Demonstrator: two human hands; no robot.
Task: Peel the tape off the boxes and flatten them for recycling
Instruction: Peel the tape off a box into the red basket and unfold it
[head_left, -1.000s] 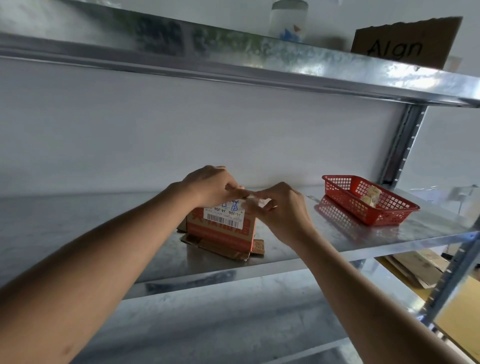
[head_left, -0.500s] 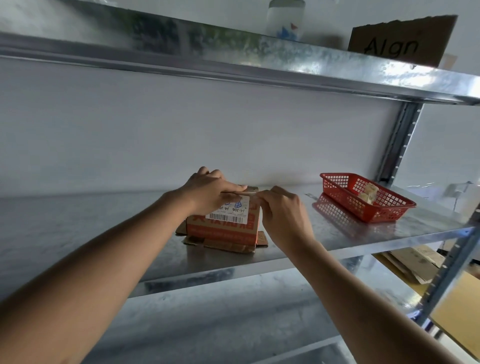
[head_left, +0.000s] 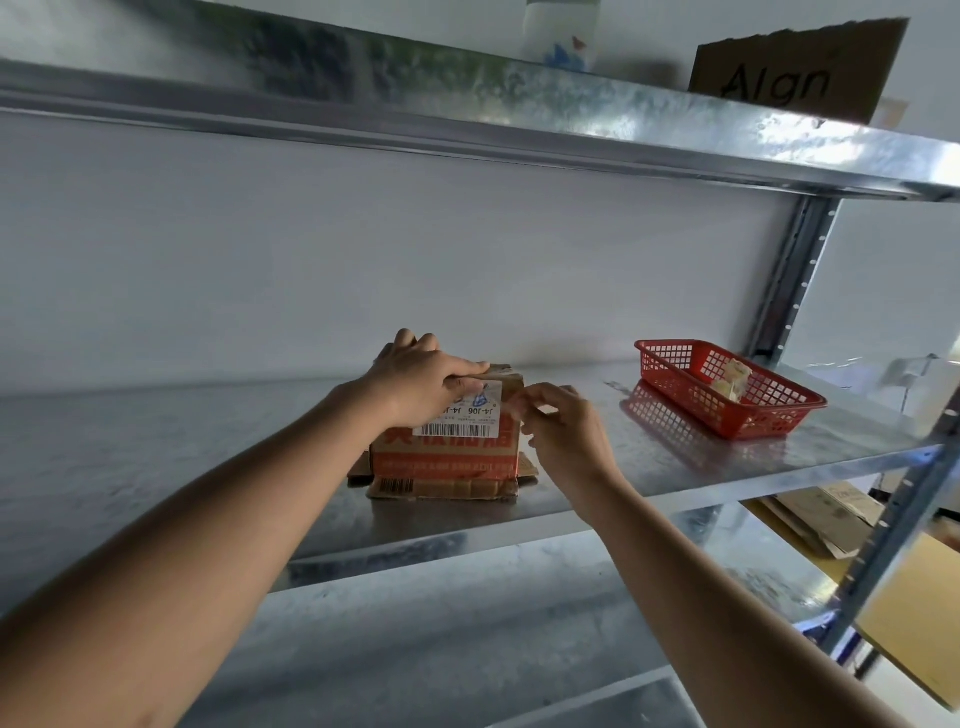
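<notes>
One small box (head_left: 447, 441), brown with red print and a white barcode label, sits mid-shelf (head_left: 649, 467) near the front edge. Left hand (head_left: 421, 387) grips its top; right hand (head_left: 558, 423) pinches its upper right corner.

A shiny metal shelf (head_left: 649, 457) carries a small cardboard box (head_left: 447, 457) with orange print and a white barcode label, its bottom flaps splayed flat on the metal. Well to its right sits a red plastic basket (head_left: 727, 410).
</notes>
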